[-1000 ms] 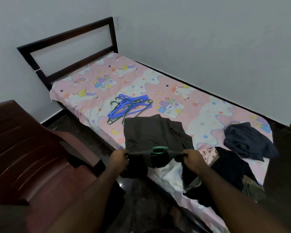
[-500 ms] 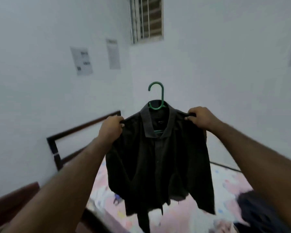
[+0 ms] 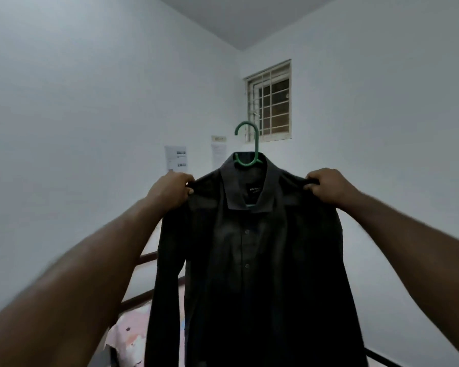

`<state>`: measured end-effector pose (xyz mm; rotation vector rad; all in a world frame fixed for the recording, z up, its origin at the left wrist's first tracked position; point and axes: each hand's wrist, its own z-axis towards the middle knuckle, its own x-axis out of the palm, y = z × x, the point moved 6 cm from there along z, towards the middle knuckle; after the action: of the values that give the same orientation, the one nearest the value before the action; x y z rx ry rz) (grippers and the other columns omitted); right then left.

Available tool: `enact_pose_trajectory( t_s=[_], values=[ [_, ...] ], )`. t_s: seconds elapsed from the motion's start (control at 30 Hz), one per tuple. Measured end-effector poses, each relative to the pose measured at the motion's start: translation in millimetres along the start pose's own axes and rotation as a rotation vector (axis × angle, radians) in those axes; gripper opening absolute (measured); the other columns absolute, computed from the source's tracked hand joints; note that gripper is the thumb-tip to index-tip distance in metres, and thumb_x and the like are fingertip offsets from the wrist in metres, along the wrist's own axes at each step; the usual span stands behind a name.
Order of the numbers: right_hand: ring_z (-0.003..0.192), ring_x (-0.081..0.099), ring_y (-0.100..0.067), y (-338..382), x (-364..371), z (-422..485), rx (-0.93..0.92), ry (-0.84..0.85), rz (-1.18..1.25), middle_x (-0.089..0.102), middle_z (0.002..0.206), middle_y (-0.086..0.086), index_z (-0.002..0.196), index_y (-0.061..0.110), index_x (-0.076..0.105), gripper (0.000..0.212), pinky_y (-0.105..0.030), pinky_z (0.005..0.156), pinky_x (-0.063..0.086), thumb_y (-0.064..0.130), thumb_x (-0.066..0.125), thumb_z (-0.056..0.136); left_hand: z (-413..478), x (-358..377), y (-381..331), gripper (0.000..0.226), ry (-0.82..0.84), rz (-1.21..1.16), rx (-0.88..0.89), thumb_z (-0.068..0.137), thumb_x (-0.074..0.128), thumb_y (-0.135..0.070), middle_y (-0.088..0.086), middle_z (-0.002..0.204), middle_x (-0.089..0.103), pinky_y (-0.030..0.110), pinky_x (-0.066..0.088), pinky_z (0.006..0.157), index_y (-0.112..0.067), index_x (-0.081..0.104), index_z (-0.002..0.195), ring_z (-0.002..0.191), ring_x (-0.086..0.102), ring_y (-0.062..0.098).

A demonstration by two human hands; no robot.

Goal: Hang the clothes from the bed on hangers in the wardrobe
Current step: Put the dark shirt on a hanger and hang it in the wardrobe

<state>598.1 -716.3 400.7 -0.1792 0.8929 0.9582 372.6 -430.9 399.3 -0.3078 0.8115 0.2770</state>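
Person, head view: bare hands and bare forearms.
Left hand (image 3: 170, 190) sits at about 9 o'clock from frame centre and right hand (image 3: 329, 189) at about 3 o'clock. Backs and knuckles face the camera, uncovered. Left forearm (image 3: 90, 260) runs in from the 7 o'clock corner, bare along its whole visible length, its outer edge smeared by blur. Right forearm (image 3: 408, 234) comes in from the 4 o'clock edge, likewise bare, sharper in outline and broadening toward the frame border.
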Motion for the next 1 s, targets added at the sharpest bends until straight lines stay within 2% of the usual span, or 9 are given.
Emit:
enact_pose_trajectory(
  t_s=[0.1,0.27,0.43,0.53,0.63,0.73,0.87,0.9,1.0],
  values=[
    [0.101,0.06,-0.031,0.7,3.7,9.5,-0.039,-0.013,0.047,0.07,0.102,-0.013,0.1,0.01,0.072,0.014,-0.03,0.08,0.041,0.016,0.065,0.09,-1.8,-7.4,7.5,0.023,-0.044,-0.014,-0.056,0.091,0.062,-0.019,0.013,0.114,0.067,0.039,0.05,0.087,-0.02,0.069,0.113,0.105,0.06,0.032],
    [0.101,0.059,-0.03,9.2,39.4,10.4,-0.096,0.115,0.048,0.068,0.101,-0.011,0.1,0.01,0.071,0.014,-0.031,0.078,0.042,0.017,0.062,0.091,-29.9,3.1,23.0,0.022,0.01,0.021,-0.185,0.091,0.063,-0.024,0.006,0.113,0.068,0.037,0.049,0.086,-0.024,0.069,0.112,0.106,0.059,0.028],
    [0.096,0.063,-0.033,26.1,59.0,5.9,-0.187,-0.012,0.182,0.071,0.098,-0.016,0.096,0.009,0.073,0.013,-0.029,0.073,0.038,0.015,0.064,0.088,-66.5,-12.0,31.3,0.022,-0.143,0.14,-0.228,0.091,0.061,-0.025,0.013,0.109,0.069,0.038,0.048,0.082,-0.024,0.069,0.112,0.103,0.061,0.036],
    [0.106,0.061,-0.034,52.3,99.8,-2.7,-0.28,0.152,0.134,0.07,0.111,-0.017,0.107,0.009,0.073,0.021,-0.033,0.086,0.045,0.016,0.066,0.088,-107.7,3.9,47.4,0.024,0.016,0.261,-0.343,0.093,0.058,-0.025,0.014,0.115,0.066,0.038,0.047,0.082,-0.023,0.067,0.116,0.104,0.06,0.036],
    [0.104,0.062,-0.035,78.3,119.6,-5.3,-0.355,0.163,0.206,0.07,0.108,-0.018,0.104,0.009,0.074,0.02,-0.035,0.087,0.046,0.015,0.067,0.087,-149.8,-4.1,66.1,0.025,-0.01,0.254,-0.449,0.093,0.059,-0.025,0.012,0.114,0.067,0.038,0.049,0.083,-0.022,0.067,0.116,0.104,0.06,0.035],
    [0.103,0.062,-0.033,116.1,142.3,-14.1,-0.43,0.24,0.263,0.07,0.107,-0.019,0.104,0.007,0.074,0.02,-0.033,0.086,0.044,0.014,0.068,0.087,-191.6,-24.2,84.6,0.022,0.082,0.243,-0.521,0.092,0.063,-0.024,0.011,0.108,0.068,0.037,0.051,0.085,-0.017,0.069,0.112,0.099,0.061,0.029],
    [0.094,0.06,-0.025,189.9,183.6,-48.9,-0.528,0.417,0.358,0.069,0.1,-0.014,0.102,0.009,0.074,0.016,-0.028,0.081,0.042,0.015,0.069,0.088,-271.8,-56.0,113.0,0.008,0.296,0.274,-0.692,0.088,0.069,-0.022,0.006,0.088,0.061,0.027,0.038,0.072,-0.016,0.064,0.089,0.084,0.053,0.022],
    [0.093,0.059,-0.024,207.4,192.2,-60.3,-0.559,0.459,0.371,0.069,0.097,-0.013,0.101,0.01,0.074,0.016,-0.028,0.081,0.043,0.016,0.069,0.088,-292.4,-62.1,119.5,0.011,0.34,0.284,-0.743,0.088,0.07,-0.022,0.004,0.083,0.059,0.026,0.037,0.069,-0.015,0.061,0.085,0.08,0.053,0.021],
    [0.094,0.059,-0.024,276.7,212.7,-108.1,-0.683,0.58,0.402,0.065,0.093,-0.008,0.099,0.012,0.073,0.014,-0.028,0.079,0.042,0.018,0.071,0.087,-367.1,-89.4,136.7,0.012,0.452,0.281,-0.92,0.086,0.072,-0.018,0.005,0.08,0.06,0.026,0.043,0.061,-0.009,0.063,0.087,0.072,0.056,0.019]
  ],
)
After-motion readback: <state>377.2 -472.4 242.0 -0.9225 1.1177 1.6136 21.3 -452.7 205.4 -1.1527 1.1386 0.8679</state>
